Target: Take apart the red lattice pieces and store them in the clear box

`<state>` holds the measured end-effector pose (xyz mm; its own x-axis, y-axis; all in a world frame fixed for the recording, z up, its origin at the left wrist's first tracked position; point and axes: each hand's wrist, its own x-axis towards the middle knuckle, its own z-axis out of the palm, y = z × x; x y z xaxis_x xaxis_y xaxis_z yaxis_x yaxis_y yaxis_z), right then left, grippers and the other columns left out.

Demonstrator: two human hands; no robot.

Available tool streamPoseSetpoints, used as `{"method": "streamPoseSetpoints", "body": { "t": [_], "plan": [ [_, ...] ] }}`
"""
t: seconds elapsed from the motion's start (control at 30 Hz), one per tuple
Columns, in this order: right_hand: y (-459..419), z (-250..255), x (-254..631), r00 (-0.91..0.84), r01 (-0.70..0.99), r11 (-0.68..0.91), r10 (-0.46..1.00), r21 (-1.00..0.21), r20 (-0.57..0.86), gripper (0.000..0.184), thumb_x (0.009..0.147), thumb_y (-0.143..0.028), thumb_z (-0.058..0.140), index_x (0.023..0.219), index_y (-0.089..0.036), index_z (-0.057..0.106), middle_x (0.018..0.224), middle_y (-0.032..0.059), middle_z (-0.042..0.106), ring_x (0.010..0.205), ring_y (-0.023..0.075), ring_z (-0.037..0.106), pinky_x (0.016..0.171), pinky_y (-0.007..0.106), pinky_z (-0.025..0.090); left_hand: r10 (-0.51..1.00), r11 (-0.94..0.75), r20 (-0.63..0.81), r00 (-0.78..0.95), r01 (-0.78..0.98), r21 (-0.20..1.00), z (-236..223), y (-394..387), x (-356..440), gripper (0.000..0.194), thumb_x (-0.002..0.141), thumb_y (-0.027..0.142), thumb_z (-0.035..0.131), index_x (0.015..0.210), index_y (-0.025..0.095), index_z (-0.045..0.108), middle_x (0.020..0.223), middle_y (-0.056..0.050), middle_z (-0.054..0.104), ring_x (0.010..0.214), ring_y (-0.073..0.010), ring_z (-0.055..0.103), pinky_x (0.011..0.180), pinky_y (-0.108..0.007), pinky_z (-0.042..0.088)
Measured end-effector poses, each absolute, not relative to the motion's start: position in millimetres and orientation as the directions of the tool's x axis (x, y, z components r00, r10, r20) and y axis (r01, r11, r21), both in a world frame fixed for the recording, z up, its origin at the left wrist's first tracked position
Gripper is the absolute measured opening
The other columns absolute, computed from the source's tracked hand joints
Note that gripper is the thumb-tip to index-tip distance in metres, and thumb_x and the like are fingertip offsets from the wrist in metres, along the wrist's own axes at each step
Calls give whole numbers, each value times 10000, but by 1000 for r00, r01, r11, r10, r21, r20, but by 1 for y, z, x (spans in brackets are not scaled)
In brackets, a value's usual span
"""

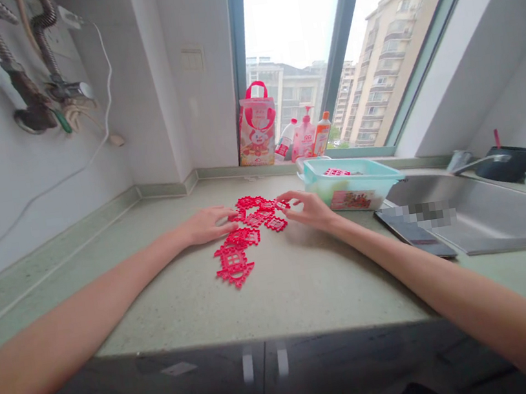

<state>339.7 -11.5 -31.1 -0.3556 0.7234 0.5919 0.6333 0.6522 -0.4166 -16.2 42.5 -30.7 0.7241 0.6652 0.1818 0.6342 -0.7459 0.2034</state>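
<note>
Bright daylight through a blue-grey-framed glass window (342, 32) bleaches the sky (285, 5) white; dark, glossy cabinet doors (212, 393) below the speckled pale-green desk (171, 308) are dim. Wide-angle distortion stretches the edges.

The only view comes from a camera on the person's head, above and in front of the worktop (161, 309), facing forward and down across it toward the window (341, 36). It takes in a wide span, from the pipes (22, 87) at upper left to the sink (492, 227) at right, with cupboard doors (212, 393) along the bottom. The left hand (208, 225) and right hand (312, 211) show near mid-view, well out from the camera.
</note>
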Motion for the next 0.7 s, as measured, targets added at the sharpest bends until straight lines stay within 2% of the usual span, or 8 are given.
{"method": "streamPoseSetpoints", "body": {
  "t": [0.1, 0.2, 0.33, 0.47, 0.57, 0.7],
  "plan": [
    [-23, -24, 335, -508, 580, 747, 643, -324, 574, 276, 881, -249, 713, 1148, -250, 781, 1187, 63, 823, 1078, 241, 731, 970, 417, 571, 625, -781, 205, 754, 594, 195, -32, 39, -10, 680, 1053, 710, 453, 1521, 265, 665, 1593, -69, 617, 1507, -299, 526, 1300, -411, 343],
    [-30, -24, 330, -591, 609, 744, 657, -275, 467, 160, 913, -284, 730, 1059, -259, 793, 1094, 49, 828, 1009, 239, 724, 974, 418, 551, 640, -769, 212, 739, 613, 182, -33, 40, -11, 692, 1056, 729, 437, 1509, 264, 676, 1603, -77, 606, 1504, -304, 526, 1298, -416, 343],
    [-34, -28, 323, -513, 714, 644, 748, -275, 421, 233, 910, -433, 791, 1067, -261, 798, 1001, 38, 821, 914, 223, 717, 826, 341, 534, 646, -764, 201, 737, 624, 167, -33, 40, -13, 684, 1082, 702, 384, 1522, 261, 666, 1623, -68, 587, 1521, -294, 504, 1308, -412, 322],
    [-35, -25, 322, -455, 775, 570, 803, -273, 384, 134, 866, -278, 765, 994, -259, 800, 911, 11, 803, 771, 190, 698, 721, 303, 502, 614, -788, 171, 771, 587, 184, -29, 39, -12, 641, 1117, 580, 320, 1524, 222, 663, 1636, -71, 573, 1564, -281, 454, 1343, -420, 258],
    [-37, -21, 326, -435, 790, 566, 788, -235, 436, 166, 855, -290, 768, 1013, -247, 800, 903, 29, 798, 788, 218, 706, 763, 344, 525, 562, -823, 155, 813, 531, 201, -25, 33, -8, 633, 1128, 515, 268, 1538, 226, 654, 1647, -58, 561, 1591, -265, 419, 1361, -424, 222],
    [-38, -20, 325, -423, 722, 648, 691, -242, 586, 242, 933, -336, 712, 1141, -236, 784, 1085, 82, 819, 938, 250, 736, 889, 404, 566, 493, -862, 130, 860, 464, 204, -22, 19, 2, 606, 1122, 482, 290, 1575, 258, 624, 1667, -28, 537, 1630, -260, 355, 1371, -424, 187]
  ]
}}
